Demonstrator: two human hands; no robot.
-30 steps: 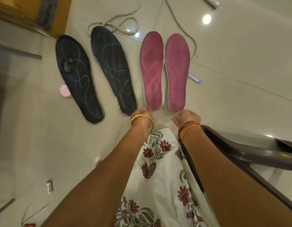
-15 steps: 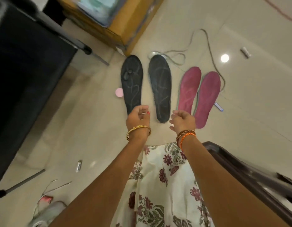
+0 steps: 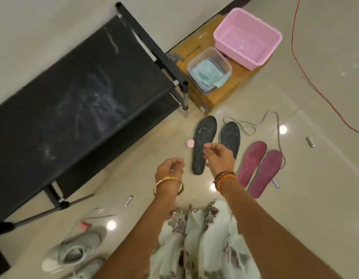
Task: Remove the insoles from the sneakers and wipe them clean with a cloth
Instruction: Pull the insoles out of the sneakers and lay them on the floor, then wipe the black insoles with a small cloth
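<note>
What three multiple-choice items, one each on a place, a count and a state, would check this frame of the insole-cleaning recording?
1. Where do the folded light blue cloths lie?
A. In the clear plastic tub on the cardboard box
B. In the pink basket
C. On the black rack

2. How many insoles lie on the floor?
A. Two
B. Three
C. Four

3. What are the hands doing?
A. Both grip a cloth
B. Neither holds anything
C. The right hand grips a sneaker

Answers:
1. A: the cloths fill the clear plastic tub, next to the pink basket.
2. C: two black insoles and two maroon insoles lie side by side.
3. B: the left hand and right hand hang over the floor, fingers loosely curled, nothing in them.
</note>
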